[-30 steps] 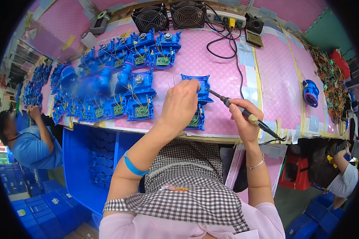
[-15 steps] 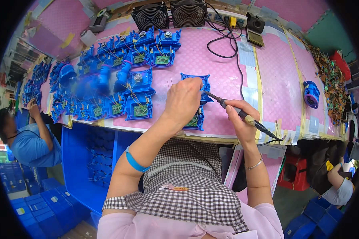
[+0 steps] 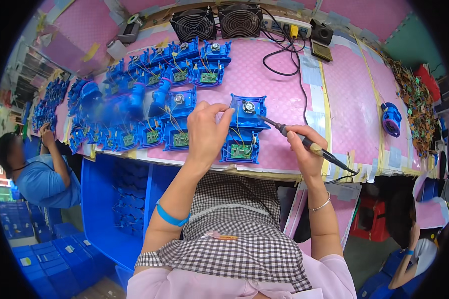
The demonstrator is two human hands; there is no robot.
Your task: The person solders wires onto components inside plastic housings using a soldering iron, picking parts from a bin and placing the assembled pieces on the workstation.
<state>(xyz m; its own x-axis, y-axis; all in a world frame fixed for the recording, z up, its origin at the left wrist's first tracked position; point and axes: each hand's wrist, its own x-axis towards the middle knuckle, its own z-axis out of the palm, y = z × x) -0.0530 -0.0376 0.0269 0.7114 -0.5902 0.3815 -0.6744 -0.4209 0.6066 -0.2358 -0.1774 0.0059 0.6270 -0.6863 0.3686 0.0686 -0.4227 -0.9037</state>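
Observation:
A soldering iron (image 3: 297, 137) lies in my right hand (image 3: 307, 149), the fingers closed round its handle. Its tip points left, close to the right side of an open blue plastic housing (image 3: 260, 105). In that housing sits a round speaker (image 3: 248, 106), and thin wires run from it toward a lower blue half holding a green circuit board (image 3: 241, 151). My left hand (image 3: 208, 130) is at the housing's left edge, thumb and forefinger pinched together. What they pinch, if anything, is too small to make out.
Rows of blue housings (image 3: 179, 138) with boards and wires cover the left bench. Two black fans (image 3: 193, 26), a power strip (image 3: 279, 24) and a sponge stand (image 3: 321, 49) line the back. A blue housing (image 3: 390, 120) lies right, near piled wired parts (image 3: 411, 107). Co-workers sit at both sides.
My left hand has moved left off the housing, uncovering the speaker and the board. The soldering iron stays near the housing. The co-worker at the right has shifted, with a pink sheet now showing.

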